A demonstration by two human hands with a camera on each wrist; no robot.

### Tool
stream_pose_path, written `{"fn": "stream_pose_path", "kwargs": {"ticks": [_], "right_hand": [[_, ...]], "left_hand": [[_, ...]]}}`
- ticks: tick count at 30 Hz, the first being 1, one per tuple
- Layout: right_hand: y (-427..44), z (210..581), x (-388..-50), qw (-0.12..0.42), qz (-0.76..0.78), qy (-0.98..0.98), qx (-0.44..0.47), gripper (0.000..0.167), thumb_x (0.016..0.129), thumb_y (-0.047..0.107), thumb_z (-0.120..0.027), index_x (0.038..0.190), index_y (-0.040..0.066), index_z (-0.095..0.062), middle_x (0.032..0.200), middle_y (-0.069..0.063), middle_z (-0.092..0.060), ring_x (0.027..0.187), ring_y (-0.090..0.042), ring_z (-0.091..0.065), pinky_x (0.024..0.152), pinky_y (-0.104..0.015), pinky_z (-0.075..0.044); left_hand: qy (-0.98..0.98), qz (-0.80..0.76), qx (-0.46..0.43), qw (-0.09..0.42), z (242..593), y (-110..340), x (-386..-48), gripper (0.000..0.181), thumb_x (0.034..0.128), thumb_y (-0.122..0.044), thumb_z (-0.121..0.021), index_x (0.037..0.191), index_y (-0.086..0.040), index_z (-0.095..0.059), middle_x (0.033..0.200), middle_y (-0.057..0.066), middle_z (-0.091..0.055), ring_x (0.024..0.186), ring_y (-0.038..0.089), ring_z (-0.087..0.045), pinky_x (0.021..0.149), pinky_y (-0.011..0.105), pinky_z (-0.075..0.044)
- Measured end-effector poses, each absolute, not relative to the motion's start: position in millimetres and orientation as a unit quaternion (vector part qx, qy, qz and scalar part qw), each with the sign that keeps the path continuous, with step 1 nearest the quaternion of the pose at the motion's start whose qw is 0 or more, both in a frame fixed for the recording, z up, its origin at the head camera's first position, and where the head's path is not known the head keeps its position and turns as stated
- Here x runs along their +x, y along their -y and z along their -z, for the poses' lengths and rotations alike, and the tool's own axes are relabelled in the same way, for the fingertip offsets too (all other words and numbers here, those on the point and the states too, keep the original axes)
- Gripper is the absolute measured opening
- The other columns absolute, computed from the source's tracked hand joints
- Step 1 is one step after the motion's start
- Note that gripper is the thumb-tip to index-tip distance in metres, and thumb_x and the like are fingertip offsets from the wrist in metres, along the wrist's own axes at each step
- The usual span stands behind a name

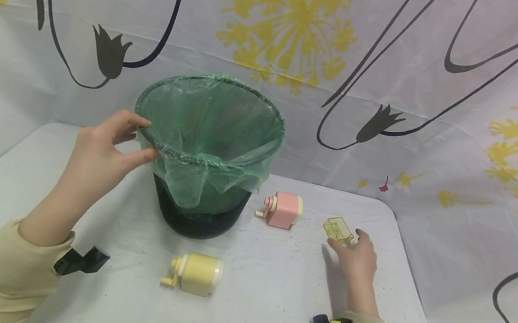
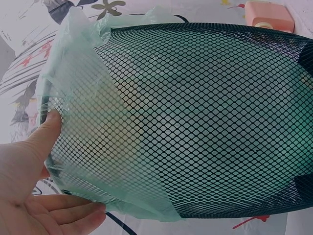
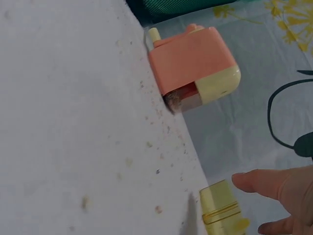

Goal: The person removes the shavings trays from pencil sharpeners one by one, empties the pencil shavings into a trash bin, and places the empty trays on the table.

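Observation:
My left hand (image 1: 109, 149) holds the rim of a mesh bin (image 1: 195, 224) lined with a thin green bag (image 1: 187, 179), thumb outside the rim. In the left wrist view the thumb of the hand (image 2: 29, 181) presses the bag against the mesh (image 2: 195, 122). At the right, my right hand (image 1: 358, 261) has thumb and fingers spread around the near end of a clear yellow box (image 1: 338, 229); in the right wrist view the hand (image 3: 279, 196) is beside the box (image 3: 222, 208), with a gap at one fingertip.
A pink crank sharpener (image 1: 284, 210) stands between bin and yellow box, its side cavity uncovered in the right wrist view. A yellow crank sharpener (image 1: 198, 274) lies nearer, in front of the bin. Dark specks dot the white table (image 1: 267, 317). Patterned cloth (image 1: 184, 24) hangs behind.

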State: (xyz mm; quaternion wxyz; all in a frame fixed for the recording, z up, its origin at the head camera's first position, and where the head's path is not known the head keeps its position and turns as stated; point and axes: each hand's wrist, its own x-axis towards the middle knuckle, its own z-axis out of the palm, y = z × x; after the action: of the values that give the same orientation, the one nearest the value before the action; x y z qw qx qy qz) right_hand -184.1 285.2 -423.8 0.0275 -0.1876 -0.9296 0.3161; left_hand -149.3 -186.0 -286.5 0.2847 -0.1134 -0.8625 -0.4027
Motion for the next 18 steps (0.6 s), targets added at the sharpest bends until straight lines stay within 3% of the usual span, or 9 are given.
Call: {"fn": "stream_pose_path", "kwargs": {"ticks": [18], "right_hand": [[-259, 401, -190, 0.119, -0.385, 0.913, -0.069, 0.075, 0.083, 0.026, -0.075, 0.144, 0.004, -0.038, 0.145, -0.017, -0.04, 0.132, -0.036, -0.037, 0.105, -0.052, -0.03]], "left_hand": [[0.857, 0.406, -0.119, 0.292, 287, 186, -149, 0.042, 0.0736, -0.003, -0.081, 0.109, -0.001, -0.06, 0.111, 0.018, -0.066, 0.103, 0.044, -0.061, 0.081, 0.058, -0.047]]}}
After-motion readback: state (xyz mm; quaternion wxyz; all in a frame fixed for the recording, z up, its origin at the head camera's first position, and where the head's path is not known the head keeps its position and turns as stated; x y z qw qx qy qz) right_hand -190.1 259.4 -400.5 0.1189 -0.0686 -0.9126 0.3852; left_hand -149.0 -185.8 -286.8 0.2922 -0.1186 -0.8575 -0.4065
